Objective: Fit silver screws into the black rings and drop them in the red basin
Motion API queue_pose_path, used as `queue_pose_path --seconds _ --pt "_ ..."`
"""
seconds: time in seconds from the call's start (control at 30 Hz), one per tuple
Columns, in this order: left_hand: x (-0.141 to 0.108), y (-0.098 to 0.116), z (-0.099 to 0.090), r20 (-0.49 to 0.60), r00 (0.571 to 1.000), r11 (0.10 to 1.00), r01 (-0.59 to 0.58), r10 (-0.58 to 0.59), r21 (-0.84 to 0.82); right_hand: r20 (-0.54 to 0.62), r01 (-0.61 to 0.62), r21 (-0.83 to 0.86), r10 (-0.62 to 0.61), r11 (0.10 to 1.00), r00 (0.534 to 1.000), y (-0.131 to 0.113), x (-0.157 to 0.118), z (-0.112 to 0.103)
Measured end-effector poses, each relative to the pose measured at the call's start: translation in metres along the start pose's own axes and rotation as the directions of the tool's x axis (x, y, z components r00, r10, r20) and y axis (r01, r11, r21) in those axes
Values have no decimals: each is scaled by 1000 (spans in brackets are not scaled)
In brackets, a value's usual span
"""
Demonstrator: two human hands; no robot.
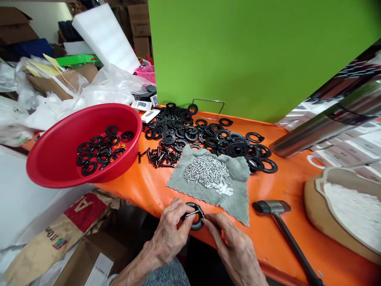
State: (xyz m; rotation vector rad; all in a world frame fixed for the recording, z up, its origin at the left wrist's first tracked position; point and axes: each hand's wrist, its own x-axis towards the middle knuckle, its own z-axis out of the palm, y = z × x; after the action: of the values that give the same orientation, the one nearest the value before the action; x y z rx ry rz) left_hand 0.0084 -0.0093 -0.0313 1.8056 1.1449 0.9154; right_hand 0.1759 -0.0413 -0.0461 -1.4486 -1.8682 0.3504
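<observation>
My left hand (169,230) is closed with thumb and fingers round a black ring (197,226), held over the table's front edge. A thin, shiny bar crosses the ring's opening. From the other side, my right hand (233,244) pinches the ring's right edge; anything small between those fingertips is hidden. Just beyond my hands lies a grey cloth (238,198), bearing a heap of small silver pins (205,170) and several little white pieces (224,189). Short black rods (160,155) lie left of the cloth, and a pile of black rings (190,131) spreads behind it.
A red basin (47,159) with black ring assemblies stands at the left. On the right are a hammer (272,207), a tan tub (312,198) of white material and a metal cylinder (315,127). A green panel (253,55) rises behind the orange table (285,178).
</observation>
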Motion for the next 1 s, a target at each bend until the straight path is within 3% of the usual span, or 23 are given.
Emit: queue_pose_path --seconds 0.07,0.23,0.37,0.47,0.57,0.63,0.8,0.9,0.97,1.0 --pt "1 0 -4 37 999 997 41 -39 -60 52 -52 33 51 998 997 8 -2 -1" --pt "2 -4 -13 132 981 976 158 -139 -152 217 -48 136 18 990 976 19 3 -9" --pt "1 1 -22 260 950 961 220 -172 -168 299 -246 340 144 908 943 7 9 -10" --pt "3 10 -27 361 928 984 138 -87 -117 333 -470 471 343 747 878 0 7 -3" --pt "7 14 -20 311 950 999 -38 31 17 348 -585 564 474 583 809 -1 5 7" --pt "9 13 -12 276 958 994 -96 81 44 361 -604 590 494 536 791 0 6 13" --pt "10 3 2 243 969 998 -51 44 21 417 -670 553 532 495 737 0 13 24" --pt "10 -2 4 205 979 1000 -1 -3 19 436 -700 516 552 494 711 3 12 14" --pt "12 -4 4 182 983 999 27 -30 19 347 -685 427 592 591 727 15 4 -7" --pt "13 -6 5 171 985 999 36 -39 19 237 -651 314 607 691 759 26 -4 -20"
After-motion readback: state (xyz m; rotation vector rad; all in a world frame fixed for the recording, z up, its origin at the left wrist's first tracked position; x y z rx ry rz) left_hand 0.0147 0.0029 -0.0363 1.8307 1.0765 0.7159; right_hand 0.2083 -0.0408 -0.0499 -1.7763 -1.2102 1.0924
